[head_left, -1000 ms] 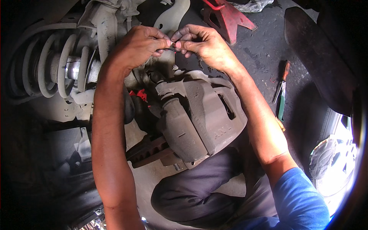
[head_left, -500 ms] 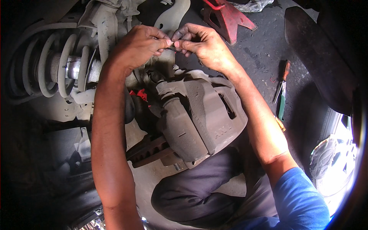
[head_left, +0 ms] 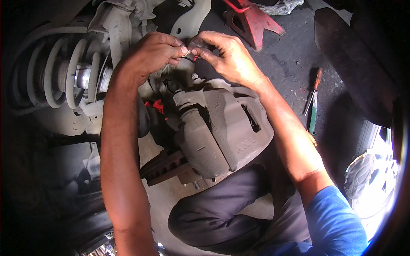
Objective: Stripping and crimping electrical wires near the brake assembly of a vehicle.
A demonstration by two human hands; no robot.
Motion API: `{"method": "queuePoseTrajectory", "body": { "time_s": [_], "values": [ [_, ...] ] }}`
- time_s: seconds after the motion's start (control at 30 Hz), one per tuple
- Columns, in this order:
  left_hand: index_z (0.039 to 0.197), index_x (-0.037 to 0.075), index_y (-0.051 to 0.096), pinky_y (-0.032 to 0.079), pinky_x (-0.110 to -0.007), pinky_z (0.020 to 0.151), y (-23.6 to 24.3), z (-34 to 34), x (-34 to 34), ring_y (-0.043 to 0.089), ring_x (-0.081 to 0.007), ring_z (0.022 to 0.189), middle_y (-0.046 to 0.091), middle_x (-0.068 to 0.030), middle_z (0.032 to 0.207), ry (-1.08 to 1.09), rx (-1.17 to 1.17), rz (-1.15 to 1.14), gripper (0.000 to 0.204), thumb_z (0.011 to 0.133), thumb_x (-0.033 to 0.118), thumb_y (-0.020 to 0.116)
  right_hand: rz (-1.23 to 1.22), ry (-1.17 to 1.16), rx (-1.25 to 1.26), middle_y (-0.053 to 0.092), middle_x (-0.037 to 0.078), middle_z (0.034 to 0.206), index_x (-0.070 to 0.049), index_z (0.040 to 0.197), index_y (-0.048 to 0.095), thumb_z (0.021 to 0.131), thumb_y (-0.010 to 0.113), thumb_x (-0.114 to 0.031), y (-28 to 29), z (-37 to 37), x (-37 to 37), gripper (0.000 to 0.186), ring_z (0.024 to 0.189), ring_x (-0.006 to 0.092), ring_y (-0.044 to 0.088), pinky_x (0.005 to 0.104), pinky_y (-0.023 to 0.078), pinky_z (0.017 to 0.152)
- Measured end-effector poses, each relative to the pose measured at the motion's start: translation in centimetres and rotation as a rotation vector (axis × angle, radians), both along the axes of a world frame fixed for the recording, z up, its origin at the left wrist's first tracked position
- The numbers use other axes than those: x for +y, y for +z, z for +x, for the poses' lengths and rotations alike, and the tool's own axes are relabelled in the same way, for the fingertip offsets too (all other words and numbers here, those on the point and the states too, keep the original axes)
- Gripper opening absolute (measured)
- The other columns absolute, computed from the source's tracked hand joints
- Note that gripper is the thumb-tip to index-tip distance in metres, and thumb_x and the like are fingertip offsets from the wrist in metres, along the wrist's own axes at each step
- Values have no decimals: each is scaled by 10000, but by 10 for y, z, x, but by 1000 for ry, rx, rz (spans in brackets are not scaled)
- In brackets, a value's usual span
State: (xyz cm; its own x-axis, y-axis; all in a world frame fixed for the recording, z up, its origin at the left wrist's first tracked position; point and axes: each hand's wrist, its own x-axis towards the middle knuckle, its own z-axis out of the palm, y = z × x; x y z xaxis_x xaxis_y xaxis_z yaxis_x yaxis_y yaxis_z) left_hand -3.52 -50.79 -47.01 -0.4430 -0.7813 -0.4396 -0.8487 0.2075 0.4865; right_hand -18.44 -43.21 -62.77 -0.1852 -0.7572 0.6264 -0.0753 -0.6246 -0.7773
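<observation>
Above the brake caliper (head_left: 205, 141), my two hands meet fingertip to fingertip. My left hand (head_left: 157, 54) is closed, thumb and forefinger pinching something tiny and pale at its tips. Opposite it, my right hand (head_left: 228, 55) has its thumb and fingers drawn together in a pinch on the same spot. What they hold is too small and too covered to name. A thin dark strand (head_left: 186, 57) curves just below the fingertips, and a small red bit shows beside the right thumb. The grey, dusty caliper sits over the edge of a rusty brake disc (head_left: 166, 168).
A coil spring around a shock absorber (head_left: 81, 77) stands at the left. On the dark floor to the right are a red jack stand (head_left: 256, 32), a screwdriver (head_left: 318, 79) and a green-handled tool (head_left: 314, 115). My bent leg (head_left: 218, 213) is below the caliper.
My right hand has shifted slightly down, its fingers now bunched differently at the pinch. A small red bit has come into sight by the right thumb. My left hand has barely moved.
</observation>
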Motion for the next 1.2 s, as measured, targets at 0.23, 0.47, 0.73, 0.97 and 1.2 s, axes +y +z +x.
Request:
{"method": "queuePoseTrajectory", "body": {
  "time_s": [0.23, 0.47, 0.73, 0.97, 1.2],
  "values": [
    [1088, 22, 751, 562, -313, 890, 5, -1, -6, 688, -141, 972, 721, -36, 1041, -36, -82, 33, 272, 961, 262, 768, 204, 126, -143, 754, 159, 974, -12, 1138, 693, 960, 715, -92, 0, 3, 0, 196, 898, 209, 734, 374, 566, 829],
    [1014, -45, 771, 556, -296, 756, -2, 2, -4, 669, -141, 812, 736, -60, 896, -52, 30, -9, 285, 923, 224, 755, 353, 505, -454, 738, 50, 953, 20, 1091, 727, 999, 722, -142, -9, -1, -9, 186, 815, 114, 656, 274, 554, 774],
    [1042, -70, 770, 497, -292, 682, -3, 2, -5, 593, -119, 712, 695, -47, 780, -129, -33, -67, 311, 923, 218, 752, 662, 738, -634, 724, 35, 940, -40, 1086, 738, 996, 748, -267, -5, -10, -7, 244, 796, 94, 660, 239, 550, 746],
    [1027, 13, 761, 507, -284, 824, 0, -3, -3, 617, -109, 853, 703, -12, 897, -150, -169, -72, 227, 973, 233, 740, 720, 833, -611, 731, 30, 936, -45, 1086, 724, 994, 754, -265, -1, -17, -10, 240, 776, 87, 688, 226, 582, 657],
    [1015, 4, 756, 493, -279, 776, -4, 1, -5, 590, -101, 809, 691, -5, 862, -200, -182, -131, 217, 986, 218, 732, 760, 926, -666, 734, 11, 945, -43, 1105, 734, 992, 757, -250, -1, -21, -14, 237, 783, 77, 691, 230, 570, 687]
  ]
}}
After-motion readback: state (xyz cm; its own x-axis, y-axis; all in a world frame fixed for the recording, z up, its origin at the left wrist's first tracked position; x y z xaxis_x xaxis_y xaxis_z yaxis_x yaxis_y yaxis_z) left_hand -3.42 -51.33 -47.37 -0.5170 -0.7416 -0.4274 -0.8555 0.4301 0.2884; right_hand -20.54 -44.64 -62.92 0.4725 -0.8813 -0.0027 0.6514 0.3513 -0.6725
